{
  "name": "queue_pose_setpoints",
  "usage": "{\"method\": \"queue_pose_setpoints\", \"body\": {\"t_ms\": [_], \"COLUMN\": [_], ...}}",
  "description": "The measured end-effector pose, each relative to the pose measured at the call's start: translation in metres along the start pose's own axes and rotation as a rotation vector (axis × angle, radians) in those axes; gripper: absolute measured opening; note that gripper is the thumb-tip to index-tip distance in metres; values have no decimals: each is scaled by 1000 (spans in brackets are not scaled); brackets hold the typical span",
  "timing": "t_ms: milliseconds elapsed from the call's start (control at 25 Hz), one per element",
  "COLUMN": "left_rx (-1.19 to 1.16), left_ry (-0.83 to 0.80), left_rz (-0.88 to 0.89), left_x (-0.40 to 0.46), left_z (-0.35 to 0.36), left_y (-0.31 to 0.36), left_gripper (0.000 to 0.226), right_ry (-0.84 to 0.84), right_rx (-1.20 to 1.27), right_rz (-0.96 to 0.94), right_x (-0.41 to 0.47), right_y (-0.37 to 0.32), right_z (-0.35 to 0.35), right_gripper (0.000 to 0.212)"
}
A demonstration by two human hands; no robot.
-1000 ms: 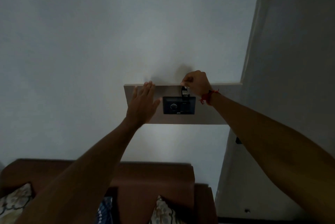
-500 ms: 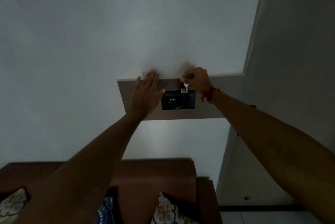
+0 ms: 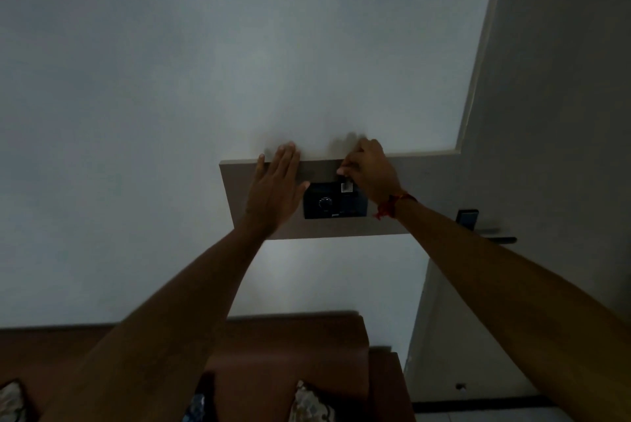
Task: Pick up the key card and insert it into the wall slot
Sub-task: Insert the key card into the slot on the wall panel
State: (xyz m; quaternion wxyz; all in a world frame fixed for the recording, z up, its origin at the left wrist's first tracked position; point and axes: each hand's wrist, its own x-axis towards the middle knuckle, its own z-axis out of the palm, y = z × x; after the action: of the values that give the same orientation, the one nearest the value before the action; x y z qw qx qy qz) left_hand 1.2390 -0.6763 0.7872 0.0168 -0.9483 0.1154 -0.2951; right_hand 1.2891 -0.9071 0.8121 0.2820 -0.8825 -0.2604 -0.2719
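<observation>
A pale grey plaster wall (image 3: 239,63) fills most of the view; below it runs a brown padded sofa back (image 3: 293,346); a beige rectangular wall panel (image 3: 430,196) carries a black switch plate with a round dial (image 3: 324,201); the left hand (image 3: 273,189) lies flat with fingers spread against the panel, just beside the plate; the right hand (image 3: 372,170) pinches a small white key card (image 3: 346,186) at the plate's upper edge. The card looks partly entered into the slot, so pickup is done and full seating seemingly remains; small lettering on the plate is too blurred to read.
</observation>
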Motion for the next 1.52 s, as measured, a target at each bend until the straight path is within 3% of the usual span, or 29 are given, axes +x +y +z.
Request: {"method": "queue_pose_setpoints", "body": {"t_ms": [240, 400, 560, 760, 1120, 1520], "left_rx": [17, -14, -19, -7, -20, -15], "left_ry": [-1, 9, 12, -7, -2, 29], "left_rz": [4, -29, -24, -33, -32, -132], "left_x": [1, 0, -1, 0, 0, -5], "left_z": [2, 3, 1, 1, 1, 18], "left_y": [-2, 4, 3, 4, 5, 18], "left_gripper": [69, 70, 69, 68, 69, 79], "right_ry": [257, 93, 176, 130, 83, 80], "right_rx": [138, -26, 88, 164, -150, -56], "right_rz": [136, 74, 125, 202, -57, 99], "right_x": [-21, -19, -18, -19, -31, -12], "right_y": [5, -2, 0, 0, -6, -27], "right_z": [2, 8, 9, 3, -3, 14], "right_gripper": [25, 29, 8, 31, 24, 18]}}
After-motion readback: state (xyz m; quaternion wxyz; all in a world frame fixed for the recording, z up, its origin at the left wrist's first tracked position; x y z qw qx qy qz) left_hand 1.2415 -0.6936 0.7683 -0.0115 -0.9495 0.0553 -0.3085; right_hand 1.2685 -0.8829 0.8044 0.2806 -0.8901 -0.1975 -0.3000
